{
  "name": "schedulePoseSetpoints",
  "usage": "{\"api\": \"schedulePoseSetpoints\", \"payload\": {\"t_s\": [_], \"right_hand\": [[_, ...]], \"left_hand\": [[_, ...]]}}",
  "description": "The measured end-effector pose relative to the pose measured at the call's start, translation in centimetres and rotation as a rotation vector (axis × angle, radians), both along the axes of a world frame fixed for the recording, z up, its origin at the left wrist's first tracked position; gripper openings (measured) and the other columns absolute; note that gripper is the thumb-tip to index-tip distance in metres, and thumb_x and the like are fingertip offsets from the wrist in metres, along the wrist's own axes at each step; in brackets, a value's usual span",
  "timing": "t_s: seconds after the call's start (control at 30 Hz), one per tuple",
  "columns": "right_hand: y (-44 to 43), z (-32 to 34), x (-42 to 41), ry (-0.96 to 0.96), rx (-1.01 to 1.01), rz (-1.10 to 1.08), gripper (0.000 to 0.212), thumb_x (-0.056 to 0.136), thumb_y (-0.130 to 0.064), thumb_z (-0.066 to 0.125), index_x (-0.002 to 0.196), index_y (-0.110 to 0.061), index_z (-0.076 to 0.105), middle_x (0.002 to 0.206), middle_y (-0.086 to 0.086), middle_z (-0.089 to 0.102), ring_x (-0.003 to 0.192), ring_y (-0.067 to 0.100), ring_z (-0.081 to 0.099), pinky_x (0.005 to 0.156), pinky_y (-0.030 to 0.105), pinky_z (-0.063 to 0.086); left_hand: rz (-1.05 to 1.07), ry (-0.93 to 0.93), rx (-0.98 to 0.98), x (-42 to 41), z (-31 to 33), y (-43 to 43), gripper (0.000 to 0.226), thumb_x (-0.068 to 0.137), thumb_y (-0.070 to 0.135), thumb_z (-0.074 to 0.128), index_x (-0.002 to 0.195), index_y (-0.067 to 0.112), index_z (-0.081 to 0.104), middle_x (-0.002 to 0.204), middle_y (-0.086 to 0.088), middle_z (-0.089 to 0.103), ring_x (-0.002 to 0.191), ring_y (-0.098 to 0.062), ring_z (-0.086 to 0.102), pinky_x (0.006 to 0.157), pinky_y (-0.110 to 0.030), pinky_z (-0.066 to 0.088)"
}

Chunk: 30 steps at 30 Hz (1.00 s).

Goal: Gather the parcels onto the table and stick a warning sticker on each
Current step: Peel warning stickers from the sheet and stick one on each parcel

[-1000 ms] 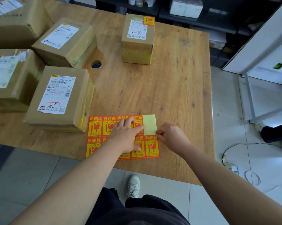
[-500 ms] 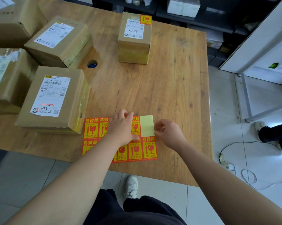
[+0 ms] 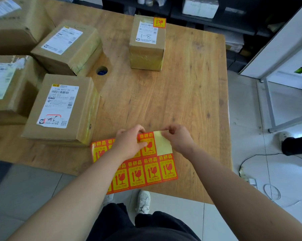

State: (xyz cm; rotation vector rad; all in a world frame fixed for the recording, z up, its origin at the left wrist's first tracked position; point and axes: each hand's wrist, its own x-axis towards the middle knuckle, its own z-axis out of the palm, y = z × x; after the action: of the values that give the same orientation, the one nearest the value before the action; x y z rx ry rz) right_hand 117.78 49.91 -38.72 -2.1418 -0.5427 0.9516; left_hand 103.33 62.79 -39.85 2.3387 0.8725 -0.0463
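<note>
A sheet of red and yellow warning stickers [image 3: 143, 171] lies at the near edge of the wooden table [image 3: 190, 101]; its top right slot is bare pale backing [image 3: 163, 145]. My left hand [image 3: 129, 143] lies on the sheet's upper part, fingers curled at its top edge. My right hand [image 3: 179, 138] pinches the sheet's top edge at the bare slot. One small parcel [image 3: 147, 44] at the back carries a warning sticker [image 3: 159, 22]. The nearest parcel [image 3: 60, 108] on the left has only a shipping label.
Three more brown parcels crowd the table's left side: one behind the nearest [image 3: 66, 49], one at the far left [image 3: 6, 87], one at the back corner [image 3: 13, 23]. A cable hole [image 3: 101, 70] sits between them. Shelving stands behind; cables lie on the floor at right.
Both hands have shifted up to the sheet's top edge. The right hand moved from beside the bare slot to pinching at its top; the left fingers curled there too.
</note>
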Motion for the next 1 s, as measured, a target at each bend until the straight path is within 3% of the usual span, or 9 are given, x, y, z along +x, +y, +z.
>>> {"api": "schedulePoseSetpoints", "payload": {"t_s": [0.17, 0.23, 0.3, 0.37, 0.5, 0.63, 0.77, 0.87, 1.0], "right_hand": [[-0.1, -0.1, 0.3, -0.114, -0.059, -0.009, 0.017, 0.093, -0.024, 0.059, 0.11, -0.027, 0.059, 0.11, 0.0, 0.061, 0.087, 0.008, 0.059, 0.059, 0.019, 0.049], [0.2, 0.0, -0.2, -0.32, -0.057, 0.11, 0.029, 0.088, -0.024, 0.064, 0.115, -0.032, 0.056, 0.12, -0.003, 0.056, 0.1, 0.012, 0.055, 0.075, 0.025, 0.051], [0.6, 0.3, -0.8, -0.573, -0.001, 0.266, 0.032, 0.084, -0.027, 0.069, 0.114, -0.034, 0.059, 0.13, -0.005, 0.047, 0.117, 0.017, 0.042, 0.095, 0.034, 0.04], [1.0, 0.5, -1.4, -0.709, 0.031, 0.389, 0.031, 0.083, -0.032, 0.07, 0.113, -0.034, 0.063, 0.131, -0.006, 0.048, 0.118, 0.019, 0.036, 0.099, 0.037, 0.033], [1.2, 0.3, -1.8, -0.538, 0.065, 0.394, 0.037, 0.087, -0.034, 0.065, 0.123, -0.034, 0.059, 0.115, -0.014, 0.06, 0.117, 0.015, 0.035, 0.095, 0.034, 0.026], [1.1, 0.9, -1.6, -0.359, 0.203, 0.37, 0.027, 0.087, -0.026, 0.067, 0.114, -0.03, 0.066, 0.094, -0.025, 0.056, 0.097, -0.014, 0.043, 0.093, 0.026, 0.034], [1.3, 1.9, -1.6, -0.087, 0.245, 0.305, 0.019, 0.088, -0.022, 0.067, 0.106, -0.023, 0.072, 0.097, -0.013, 0.071, 0.091, 0.002, 0.064, 0.083, 0.021, 0.05], [1.2, 2.5, -1.9, -0.018, 0.256, 0.233, 0.011, 0.088, -0.024, 0.067, 0.09, -0.031, 0.075, 0.086, -0.013, 0.074, 0.082, -0.002, 0.067, 0.07, 0.01, 0.049], [1.1, 3.2, -2.0, 0.028, 0.246, 0.155, 0.014, 0.088, -0.03, 0.066, 0.077, -0.032, 0.074, 0.076, -0.009, 0.073, 0.073, 0.002, 0.066, 0.067, 0.015, 0.053]], "left_hand": [[0.077, 0.088, -0.113, -1.4, 1.2, 1.9, 0.018, 0.092, 0.034, 0.057, 0.107, 0.029, 0.065, 0.112, 0.008, 0.065, 0.11, -0.017, 0.056, 0.099, -0.035, 0.035], [0.093, 0.095, -0.187, -1.4, 1.8, 2.0, 0.018, 0.094, 0.033, 0.055, 0.108, 0.028, 0.065, 0.11, 0.006, 0.066, 0.108, -0.019, 0.058, 0.1, -0.042, 0.039], [0.101, 0.102, -0.216, -1.1, 2.3, 1.9, 0.019, 0.094, 0.033, 0.054, 0.109, 0.027, 0.064, 0.109, 0.004, 0.066, 0.107, -0.021, 0.058, 0.099, -0.045, 0.04], [0.111, 0.104, -0.246, -0.9, 2.6, 1.7, 0.02, 0.094, 0.034, 0.053, 0.11, 0.028, 0.063, 0.109, 0.003, 0.066, 0.106, -0.022, 0.058, 0.1, -0.047, 0.039], [0.123, 0.02, -0.392, -0.4, 3.3, 1.4, 0.015, 0.093, 0.029, 0.053, 0.103, 0.029, 0.064, 0.106, 0.002, 0.067, 0.106, -0.023, 0.06, 0.101, -0.048, 0.039], [0.092, -0.024, -0.435, -0.6, 3.9, 1.3, 0.01, 0.094, 0.032, 0.052, 0.089, 0.035, 0.06, 0.097, 0.007, 0.066, 0.101, -0.021, 0.061, 0.098, -0.047, 0.043], [0.097, -0.137, -0.504, -0.8, 4.0, 1.0, 0.013, 0.094, 0.024, 0.054, 0.091, 0.032, 0.064, 0.093, 0.006, 0.069, 0.093, -0.016, 0.064, 0.088, -0.038, 0.05], [0.102, -0.229, -0.535, -0.8, 4.3, 0.6, 0.016, 0.093, 0.021, 0.057, 0.089, 0.033, 0.066, 0.086, 0.009, 0.069, 0.081, -0.007, 0.065, 0.072, -0.023, 0.051], [0.11, -0.255, -0.521, -0.7, 4.1, 0.3, 0.015, 0.093, 0.02, 0.058, 0.093, 0.033, 0.066, 0.089, 0.008, 0.071, 0.085, -0.01, 0.067, 0.075, -0.027, 0.054]]}}
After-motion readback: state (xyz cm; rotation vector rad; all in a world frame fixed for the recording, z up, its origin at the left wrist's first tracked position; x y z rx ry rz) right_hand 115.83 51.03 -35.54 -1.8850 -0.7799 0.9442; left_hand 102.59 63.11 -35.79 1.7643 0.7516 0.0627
